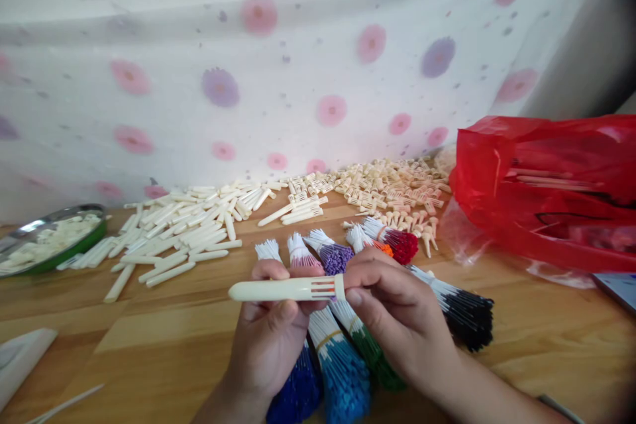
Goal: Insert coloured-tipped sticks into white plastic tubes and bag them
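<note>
My left hand (271, 331) pinches a cream plastic handle (278, 289) held level above the table, its slotted end showing red inserts. My right hand (397, 315) grips that slotted end (328, 287) with thumb and fingers closed. Under both hands lie bundles of thin sticks with coloured tips: dark blue (298, 391), light blue (342, 371), green (372, 351), black (467, 318), purple (332, 255) and red (402, 245).
A heap of cream handles (183, 232) lies at the back left, small slotted cream caps (392, 189) at the back right. A green-rimmed metal dish (50, 242) holds white pieces at the left. A red plastic bag (551, 192) sits on the right. Flowered cloth (298, 79) hangs behind.
</note>
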A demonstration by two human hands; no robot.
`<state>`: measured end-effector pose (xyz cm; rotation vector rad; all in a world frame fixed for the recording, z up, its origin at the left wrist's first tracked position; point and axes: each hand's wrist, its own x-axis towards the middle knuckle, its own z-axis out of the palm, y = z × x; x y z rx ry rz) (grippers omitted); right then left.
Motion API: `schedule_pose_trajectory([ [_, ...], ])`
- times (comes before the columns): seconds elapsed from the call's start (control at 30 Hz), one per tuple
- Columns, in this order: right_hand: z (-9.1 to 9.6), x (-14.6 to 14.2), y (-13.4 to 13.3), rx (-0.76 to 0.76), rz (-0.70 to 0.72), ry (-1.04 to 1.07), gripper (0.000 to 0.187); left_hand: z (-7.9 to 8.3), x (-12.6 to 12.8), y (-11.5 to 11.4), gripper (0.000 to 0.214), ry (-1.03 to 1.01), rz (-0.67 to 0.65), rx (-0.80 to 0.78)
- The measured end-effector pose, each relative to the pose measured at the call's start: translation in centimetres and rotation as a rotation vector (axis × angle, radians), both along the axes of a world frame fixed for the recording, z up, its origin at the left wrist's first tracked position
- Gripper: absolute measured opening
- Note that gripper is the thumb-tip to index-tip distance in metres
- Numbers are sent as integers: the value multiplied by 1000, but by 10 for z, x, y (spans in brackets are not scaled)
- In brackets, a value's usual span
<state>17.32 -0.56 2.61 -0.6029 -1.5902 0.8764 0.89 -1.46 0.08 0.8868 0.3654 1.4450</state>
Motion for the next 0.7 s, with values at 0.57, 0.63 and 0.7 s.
schedule_pose_trajectory([
  [0.57,-4,0,-2,-25,46,45,20,4,2,0,22,-9,34,-6],
  [0.63,-5,-1,-2,-56,49,75,15,4,1,-1,21,-2,46,2],
  [0.7,-6,-2,-1,-99,60,95,11,4,1,-1,21,10,59,14],
])
